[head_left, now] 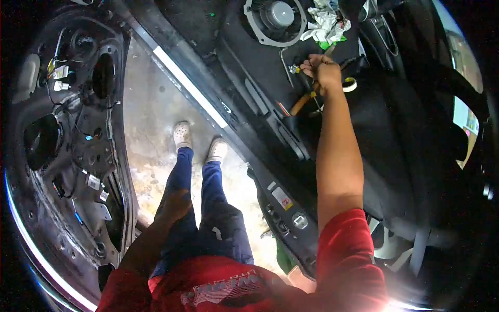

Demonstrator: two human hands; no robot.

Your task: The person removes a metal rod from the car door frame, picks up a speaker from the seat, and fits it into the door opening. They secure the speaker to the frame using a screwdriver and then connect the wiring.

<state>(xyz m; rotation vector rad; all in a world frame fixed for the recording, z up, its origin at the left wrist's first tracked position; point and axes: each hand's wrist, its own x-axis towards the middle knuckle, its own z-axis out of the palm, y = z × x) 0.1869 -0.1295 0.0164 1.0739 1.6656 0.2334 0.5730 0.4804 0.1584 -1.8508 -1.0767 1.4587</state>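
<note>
My right hand [323, 73] reaches onto the dark carpeted floor inside a car. Its fingers are curled together beside a small yellow-and-metal piece [296, 68]; what they hold, if anything, is too small to make out. An L-shaped metal wrench [286, 66] lies just left of the fingertips. Below the hand is a tool with an orange-brown handle [300, 105]. A roll of tape [350, 85] sits right of the wrist. My left hand [176, 205] hangs in front of my thigh, in shadow, its fingers not clearly visible.
A round speaker [275, 21] rests at the top, next to crumpled white paper [327, 23]. At left stands the opened car door [78, 135], its inner panel off and wires showing. The door sill [189, 86] runs diagonally beside my feet.
</note>
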